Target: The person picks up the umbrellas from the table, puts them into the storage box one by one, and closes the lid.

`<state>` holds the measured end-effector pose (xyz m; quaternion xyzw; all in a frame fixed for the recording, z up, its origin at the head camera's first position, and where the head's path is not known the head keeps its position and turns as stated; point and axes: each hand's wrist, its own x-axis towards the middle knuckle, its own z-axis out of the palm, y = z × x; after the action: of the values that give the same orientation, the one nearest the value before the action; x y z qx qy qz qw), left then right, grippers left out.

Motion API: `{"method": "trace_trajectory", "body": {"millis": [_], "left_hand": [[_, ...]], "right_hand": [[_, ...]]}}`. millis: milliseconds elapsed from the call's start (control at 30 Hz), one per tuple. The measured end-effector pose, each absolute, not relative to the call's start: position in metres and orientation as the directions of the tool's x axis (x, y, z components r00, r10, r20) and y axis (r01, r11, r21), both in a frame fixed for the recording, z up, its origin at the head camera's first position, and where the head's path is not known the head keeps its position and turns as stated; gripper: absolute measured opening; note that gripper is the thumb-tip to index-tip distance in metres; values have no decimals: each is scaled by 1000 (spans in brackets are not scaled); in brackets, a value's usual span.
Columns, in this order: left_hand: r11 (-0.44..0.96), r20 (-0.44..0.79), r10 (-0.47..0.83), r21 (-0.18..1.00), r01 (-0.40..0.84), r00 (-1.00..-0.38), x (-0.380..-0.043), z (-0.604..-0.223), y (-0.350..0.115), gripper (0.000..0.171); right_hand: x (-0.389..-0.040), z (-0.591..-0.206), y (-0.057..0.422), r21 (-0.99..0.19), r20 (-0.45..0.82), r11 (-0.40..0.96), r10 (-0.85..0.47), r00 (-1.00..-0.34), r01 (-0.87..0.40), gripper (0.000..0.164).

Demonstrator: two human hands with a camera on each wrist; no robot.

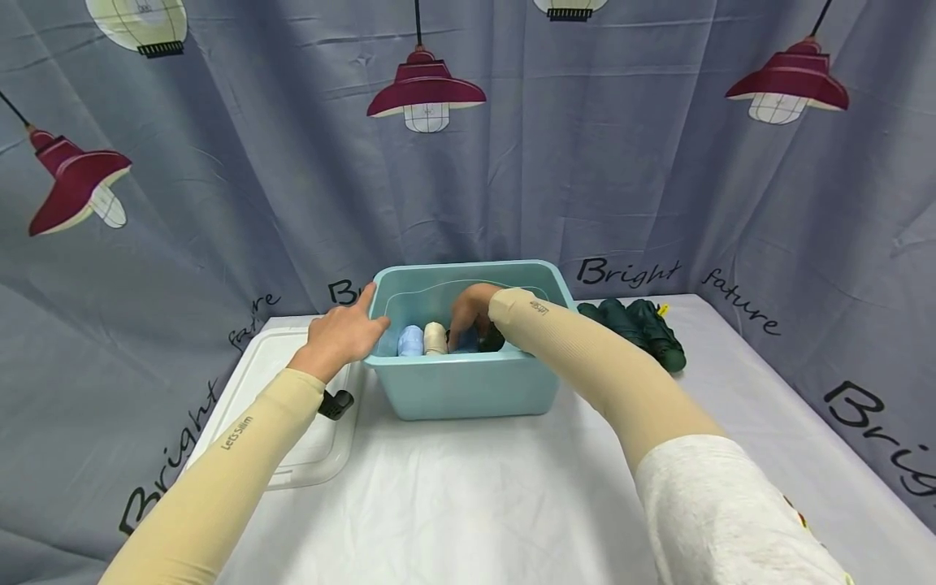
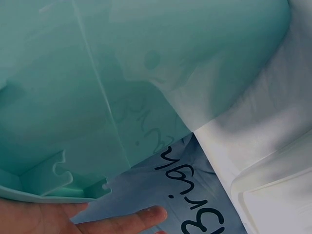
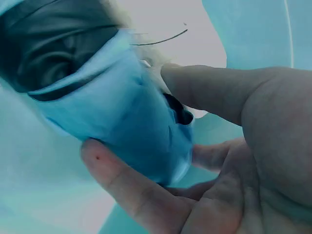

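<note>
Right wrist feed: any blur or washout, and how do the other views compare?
Right wrist: blue bundle soft-edged, a pale washed-out patch lower left; left wrist: teal bin dim, white lid nearly washed out; head: clearer, soft shadows on the white tablecloth.

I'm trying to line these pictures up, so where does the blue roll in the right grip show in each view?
Head: just below centre, the blue roll, partly hidden by the right grip.
Left wrist: not in it.
Right wrist: the blue roll sits left of centre.
Shared landmark: the teal plastic bin, in all three.
</note>
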<state>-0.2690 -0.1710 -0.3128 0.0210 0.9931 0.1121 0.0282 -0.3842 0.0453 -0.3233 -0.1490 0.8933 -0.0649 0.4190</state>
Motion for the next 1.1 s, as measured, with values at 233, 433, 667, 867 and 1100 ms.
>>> {"method": "trace_trajectory", "body": {"millis": [233,433,667,867,1100], "left_hand": [[975,-63,48,219,33,-997,-269,-313,-170,77],[975,-49,50,219,38,-998,-269,-313,-170,76],[975,-49,48,220,36,-998,-269,-311,-170,76],[975,-70,43,220,27,-997,-268,-310,-171,77],[976,-83,52,215,33,-995,-267,-310,-170,77]], "right_hand": [[-389,-327,49,-315,-769,939,-338,-543,-138,57],[-388,-318,53,-380,-805,923,-362,-469,-60,62],[-388,-310,59,-407,-789,912,-382,-482,-58,83],[-385,-306,60,-410,-790,911,-381,-480,-49,81],[-385,-304,66,-379,-767,915,-394,-506,-139,78]]}}
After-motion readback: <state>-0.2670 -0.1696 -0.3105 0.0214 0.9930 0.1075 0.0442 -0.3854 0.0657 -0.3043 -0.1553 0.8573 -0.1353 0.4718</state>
